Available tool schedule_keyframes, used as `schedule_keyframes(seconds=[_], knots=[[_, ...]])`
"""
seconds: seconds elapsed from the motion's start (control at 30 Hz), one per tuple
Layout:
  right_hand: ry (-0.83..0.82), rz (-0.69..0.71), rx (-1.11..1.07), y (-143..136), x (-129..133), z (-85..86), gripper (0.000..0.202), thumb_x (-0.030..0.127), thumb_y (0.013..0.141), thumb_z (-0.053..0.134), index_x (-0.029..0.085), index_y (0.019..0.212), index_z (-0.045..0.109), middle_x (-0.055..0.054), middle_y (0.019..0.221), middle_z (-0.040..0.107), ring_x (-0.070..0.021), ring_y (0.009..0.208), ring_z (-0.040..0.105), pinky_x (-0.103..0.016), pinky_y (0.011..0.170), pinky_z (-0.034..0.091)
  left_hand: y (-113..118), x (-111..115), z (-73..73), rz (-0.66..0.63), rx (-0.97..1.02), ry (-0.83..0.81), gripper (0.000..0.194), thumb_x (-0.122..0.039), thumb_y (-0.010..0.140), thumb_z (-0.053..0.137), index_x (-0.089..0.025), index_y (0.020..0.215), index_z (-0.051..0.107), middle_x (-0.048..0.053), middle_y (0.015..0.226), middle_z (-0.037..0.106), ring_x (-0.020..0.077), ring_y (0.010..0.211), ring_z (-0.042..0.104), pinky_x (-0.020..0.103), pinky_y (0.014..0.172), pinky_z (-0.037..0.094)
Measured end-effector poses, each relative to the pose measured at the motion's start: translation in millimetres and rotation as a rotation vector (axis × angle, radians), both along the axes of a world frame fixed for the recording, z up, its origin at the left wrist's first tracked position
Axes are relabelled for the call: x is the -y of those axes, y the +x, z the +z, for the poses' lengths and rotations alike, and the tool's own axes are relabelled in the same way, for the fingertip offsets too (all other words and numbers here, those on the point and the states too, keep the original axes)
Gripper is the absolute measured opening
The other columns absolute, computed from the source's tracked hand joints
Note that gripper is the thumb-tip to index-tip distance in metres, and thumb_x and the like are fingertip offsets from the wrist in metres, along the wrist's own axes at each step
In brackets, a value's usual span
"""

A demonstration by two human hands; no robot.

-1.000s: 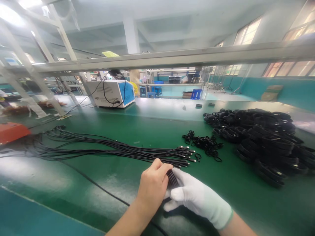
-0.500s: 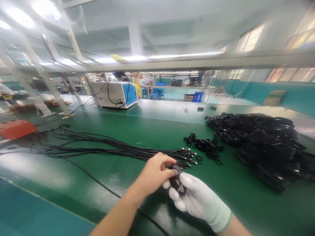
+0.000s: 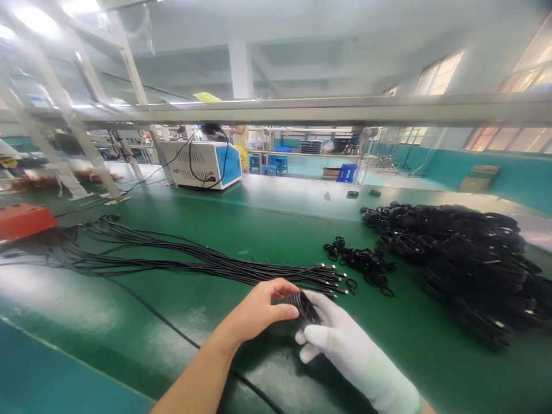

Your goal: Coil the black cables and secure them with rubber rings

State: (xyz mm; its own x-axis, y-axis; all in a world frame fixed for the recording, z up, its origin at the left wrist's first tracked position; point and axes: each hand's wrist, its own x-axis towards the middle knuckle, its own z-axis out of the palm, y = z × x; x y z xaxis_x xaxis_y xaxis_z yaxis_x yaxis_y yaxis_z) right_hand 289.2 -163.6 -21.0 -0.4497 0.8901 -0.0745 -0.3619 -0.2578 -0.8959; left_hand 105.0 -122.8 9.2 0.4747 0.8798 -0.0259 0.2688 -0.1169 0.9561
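A small coil of black cable (image 3: 305, 307) is held between my hands, low over the green bench. My right hand (image 3: 334, 330), in a white glove, wraps its thumb and fingers round the coil's right side. Bare, my left hand (image 3: 264, 307) has its thumb and fingers at the coil's left end; its fingertips are partly hidden behind the loops. Just beyond my hands, a bundle of straight black cables (image 3: 224, 267) ends in several metal plugs.
Small black ties or loops (image 3: 364, 261) lie right of the plugs. A big heap of coiled black cables (image 3: 466, 253) covers the right side. A white and blue box (image 3: 207, 167) stands at the back, an orange-red device (image 3: 26, 221) far left. A metal rail (image 3: 302, 112) crosses overhead.
The coil has turned in my hands, so its stacked loops now face me. My left hand has shifted slightly left and down, and the right thumb has moved lower on the coil.
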Motion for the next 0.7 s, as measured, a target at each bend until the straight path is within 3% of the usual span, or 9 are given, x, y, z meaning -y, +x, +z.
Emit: schedule_keyframes(seconds=[0.2,0.27,0.33,0.43,0.53,0.63,0.7], knots=[[0.044,-0.043,0.011,-2,-1,0.5,0.048,0.030,0.075,0.063,0.014,0.118,0.049,-0.011,0.107,0.052,-0.0165,0.078,0.060,-0.031,0.063,0.052,-3,-7,-3.4,0.141,0.080,-0.014,0.031,-0.035,0.080,0.056,-0.017,0.104,0.063,0.007,0.107,0.066,0.0226,0.099,0.060,0.034,0.089,0.045],[0.048,-0.140,0.138,0,3,7.7,0.053,0.028,0.073,0.063,0.014,0.122,0.046,-0.011,0.106,0.054,-0.0182,0.078,0.061,-0.034,0.067,0.053,-6,-8,-4.1,0.182,0.018,0.012,0.031,-0.040,0.079,0.056,-0.019,0.101,0.065,0.006,0.105,0.067,0.0233,0.097,0.062,0.034,0.087,0.047],[0.101,-0.321,0.377,10,3,18.2,0.056,0.025,0.071,0.062,0.016,0.124,0.046,-0.010,0.108,0.055,-0.0196,0.081,0.062,-0.035,0.072,0.052,-11,-10,-7.3,0.199,-0.065,0.032,0.033,-0.044,0.077,0.058,-0.021,0.098,0.067,0.005,0.103,0.068,0.0234,0.093,0.064,0.034,0.086,0.049],[0.249,-0.716,0.882,53,-3,33.1,0.057,0.026,0.070,0.061,0.022,0.125,0.047,-0.007,0.115,0.056,-0.0182,0.090,0.061,-0.031,0.081,0.049,-16,-21,-19.2,0.283,-0.141,0.075,0.036,-0.050,0.071,0.059,-0.024,0.095,0.068,0.002,0.099,0.070,0.0234,0.088,0.066,0.032,0.085,0.050],[0.186,-1.032,1.198,125,-3,43.8,0.058,0.026,0.073,0.058,0.016,0.129,0.042,-0.009,0.112,0.060,-0.0192,0.093,0.061,-0.032,0.085,0.047,-15,-37,-31.9,0.286,-0.163,0.116,0.035,-0.052,0.069,0.060,-0.027,0.092,0.068,0.000,0.095,0.071,0.0244,0.089,0.066,0.029,0.078,0.053],[0.093,-1.168,1.359,184,6,49.9,0.051,0.025,0.075,0.058,0.010,0.123,0.048,-0.013,0.105,0.062,-0.0253,0.098,0.059,-0.040,0.088,0.045,-6,-40,-32.0,0.159,-0.254,0.134,0.034,-0.051,0.067,0.062,-0.027,0.091,0.069,0.000,0.097,0.071,0.0249,0.095,0.064,0.028,0.078,0.052],[0.102,-1.155,1.426,194,6,47.5,0.042,0.028,0.079,0.059,0.010,0.117,0.053,-0.013,0.108,0.060,-0.0260,0.101,0.057,-0.043,0.088,0.044,2,-29,-22.4,0.094,-0.287,0.151,0.030,-0.047,0.072,0.059,-0.026,0.091,0.068,-0.001,0.098,0.070,0.0233,0.095,0.063,0.028,0.082,0.050]])
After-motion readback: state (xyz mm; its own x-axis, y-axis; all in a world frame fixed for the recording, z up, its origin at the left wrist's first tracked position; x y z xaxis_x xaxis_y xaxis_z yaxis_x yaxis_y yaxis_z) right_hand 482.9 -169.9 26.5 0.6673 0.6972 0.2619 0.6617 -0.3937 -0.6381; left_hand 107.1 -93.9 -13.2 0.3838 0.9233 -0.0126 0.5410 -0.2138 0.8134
